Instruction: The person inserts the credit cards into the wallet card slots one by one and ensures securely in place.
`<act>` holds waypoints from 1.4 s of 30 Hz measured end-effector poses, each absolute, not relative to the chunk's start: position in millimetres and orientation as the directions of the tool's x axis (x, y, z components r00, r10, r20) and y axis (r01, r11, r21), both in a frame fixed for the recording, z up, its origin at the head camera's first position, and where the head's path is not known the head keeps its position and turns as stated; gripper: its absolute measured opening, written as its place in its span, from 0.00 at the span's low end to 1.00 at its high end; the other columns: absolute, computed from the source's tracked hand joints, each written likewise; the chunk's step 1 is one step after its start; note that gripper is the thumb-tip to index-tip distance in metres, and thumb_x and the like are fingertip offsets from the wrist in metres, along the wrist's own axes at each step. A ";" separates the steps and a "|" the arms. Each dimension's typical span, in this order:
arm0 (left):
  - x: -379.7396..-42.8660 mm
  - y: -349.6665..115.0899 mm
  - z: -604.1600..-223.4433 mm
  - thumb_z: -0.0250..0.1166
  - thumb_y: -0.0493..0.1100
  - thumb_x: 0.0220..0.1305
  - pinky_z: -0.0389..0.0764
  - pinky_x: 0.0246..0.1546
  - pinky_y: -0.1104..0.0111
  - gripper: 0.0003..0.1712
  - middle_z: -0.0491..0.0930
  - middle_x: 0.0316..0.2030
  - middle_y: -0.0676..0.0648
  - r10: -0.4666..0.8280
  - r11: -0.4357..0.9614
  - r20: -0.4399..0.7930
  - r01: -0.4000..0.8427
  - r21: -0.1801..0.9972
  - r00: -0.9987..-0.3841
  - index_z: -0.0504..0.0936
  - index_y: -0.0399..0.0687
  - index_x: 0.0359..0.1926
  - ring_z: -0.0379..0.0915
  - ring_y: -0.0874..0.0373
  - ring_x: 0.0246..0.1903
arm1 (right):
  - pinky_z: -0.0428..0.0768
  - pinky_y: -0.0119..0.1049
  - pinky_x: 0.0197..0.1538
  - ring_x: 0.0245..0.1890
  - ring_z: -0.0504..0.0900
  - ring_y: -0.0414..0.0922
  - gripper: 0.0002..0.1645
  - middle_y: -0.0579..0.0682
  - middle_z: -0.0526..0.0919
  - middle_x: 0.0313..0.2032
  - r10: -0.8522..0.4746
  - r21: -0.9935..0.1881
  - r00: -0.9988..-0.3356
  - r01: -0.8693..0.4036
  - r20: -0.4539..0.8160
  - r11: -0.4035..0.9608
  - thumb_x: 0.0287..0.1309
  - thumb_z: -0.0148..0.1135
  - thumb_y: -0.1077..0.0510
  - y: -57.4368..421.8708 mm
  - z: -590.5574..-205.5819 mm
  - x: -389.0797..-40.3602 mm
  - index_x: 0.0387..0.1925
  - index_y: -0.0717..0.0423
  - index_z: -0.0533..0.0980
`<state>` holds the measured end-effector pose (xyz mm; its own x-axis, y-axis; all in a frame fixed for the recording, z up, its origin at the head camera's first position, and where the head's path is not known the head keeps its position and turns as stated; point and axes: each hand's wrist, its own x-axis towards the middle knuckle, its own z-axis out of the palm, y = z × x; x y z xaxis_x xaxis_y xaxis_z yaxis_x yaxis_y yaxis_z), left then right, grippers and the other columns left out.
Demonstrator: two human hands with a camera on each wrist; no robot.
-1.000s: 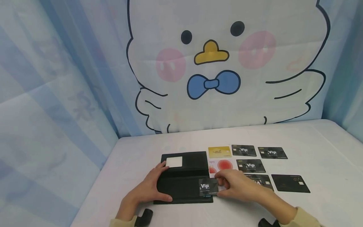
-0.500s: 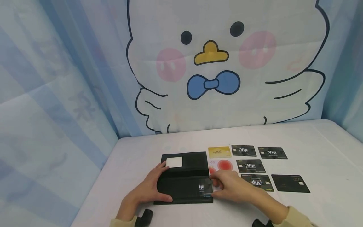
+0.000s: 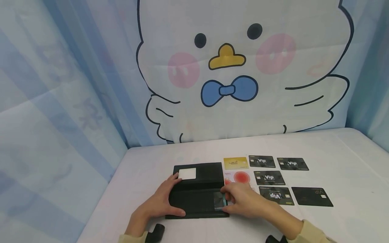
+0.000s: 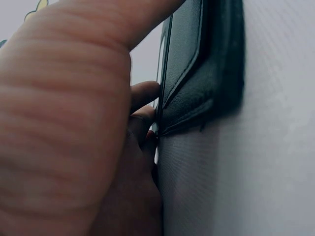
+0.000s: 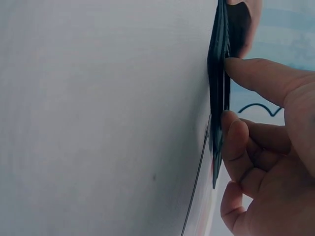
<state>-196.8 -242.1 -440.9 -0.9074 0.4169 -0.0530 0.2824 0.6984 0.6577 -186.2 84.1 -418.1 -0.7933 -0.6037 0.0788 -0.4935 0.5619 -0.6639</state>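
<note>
A black wallet (image 3: 194, 198) lies unfolded flat on the table. My left hand (image 3: 156, 200) rests spread along its left side, the thumb on the lower panel and the fingers by the upper edge. At the wallet's right end, my right hand (image 3: 243, 200) pinches a dark bank card (image 3: 218, 201) by its opposite edges between thumb and fingers. The card's left part seems tucked in a pocket; the pocket's mouth is hard to make out. In the right wrist view, thumb and fingertips touch the wallet's edge (image 5: 215, 83).
Right of the wallet lie a gold card (image 3: 235, 163), a white card with red circles (image 3: 241, 177), and several black cards (image 3: 269, 178). One plain black card (image 3: 312, 196) sits furthest right. A white patch (image 3: 187, 173) shows on the wallet's upper panel. A printed curtain stands behind.
My right hand has moved left with the card, which has slid further over the wallet's right end. Its "Vip" lettering no longer shows. The left hand has stayed put.
</note>
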 end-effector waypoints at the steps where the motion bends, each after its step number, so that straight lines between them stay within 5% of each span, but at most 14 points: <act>1: -197.2 -242.0 -441.4 0.83 0.61 0.42 0.50 0.69 0.37 0.65 0.48 0.79 0.43 0.418 0.697 -0.053 0.283 0.659 -0.907 0.60 0.44 0.76 0.39 0.40 0.76 | 0.73 0.31 0.32 0.29 0.72 0.35 0.26 0.38 0.74 0.28 -0.603 -0.663 -0.794 -0.492 0.078 0.563 0.50 0.78 0.56 83.5 -418.3 -186.1 0.48 0.64 0.80; 24: -197.0 -239.0 -439.8 0.83 0.61 0.42 0.51 0.69 0.36 0.65 0.47 0.79 0.44 0.408 0.704 -0.062 0.272 0.656 -0.911 0.60 0.46 0.76 0.39 0.40 0.76 | 0.66 0.46 0.43 0.33 0.71 0.36 0.27 0.36 0.72 0.29 -0.581 -0.584 -0.810 -0.510 0.079 0.632 0.49 0.79 0.51 79.0 -418.8 -182.8 0.48 0.60 0.80; 31: -196.6 -239.6 -440.2 0.83 0.61 0.42 0.51 0.69 0.36 0.65 0.47 0.79 0.44 0.404 0.702 -0.066 0.264 0.661 -0.912 0.60 0.46 0.77 0.40 0.40 0.76 | 0.72 0.35 0.37 0.30 0.72 0.34 0.26 0.38 0.73 0.32 -0.583 -0.606 -0.806 -0.514 0.100 0.607 0.49 0.79 0.51 85.8 -417.6 -184.8 0.48 0.56 0.79; 42: -196.5 -240.6 -440.0 0.82 0.61 0.42 0.51 0.69 0.37 0.65 0.47 0.79 0.44 0.398 0.711 -0.068 0.261 0.653 -0.915 0.60 0.47 0.77 0.40 0.40 0.76 | 0.62 0.45 0.41 0.31 0.71 0.34 0.26 0.35 0.74 0.32 -0.552 -0.578 -0.827 -0.503 0.105 0.643 0.48 0.78 0.51 104.2 -415.1 -184.9 0.49 0.53 0.79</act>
